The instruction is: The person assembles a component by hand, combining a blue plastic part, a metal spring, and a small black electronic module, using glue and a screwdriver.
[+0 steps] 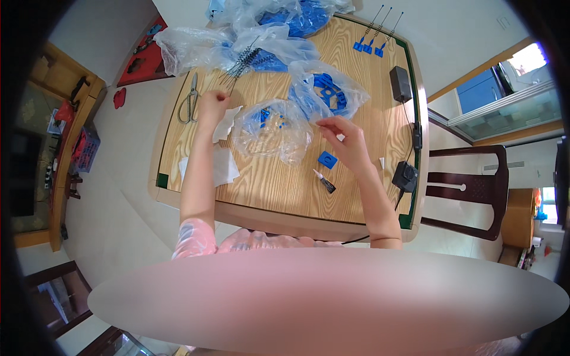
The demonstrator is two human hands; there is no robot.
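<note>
At the left of the table my left hand (pixel 214 108) is closed in a pinch, its fingertips at the lower end of a bundle of thin dark coiled wires (pixel 244 62). One thin wire end appears to sit in its fingers. My right hand (pixel 347 142) pinches beside the edge of a clear plastic bag (pixel 354 94) with blue parts inside; what its fingertips hold is too small to make out. Between the hands lies another clear bag (pixel 270 139) of small blue and yellow pieces. Below my right hand are a blue square block (pixel 327 159) and a small black glue tube (pixel 325 181).
Scissors (pixel 189 104) and white paper (pixel 222 166) lie by my left arm. Large bags (pixel 285 24) cover the far edge. Three blue-based coiled wires (pixel 369 46) stand far right. A black adapter (pixel 400 83) and black box (pixel 405 176) line the right edge, beside a chair (pixel 469 190).
</note>
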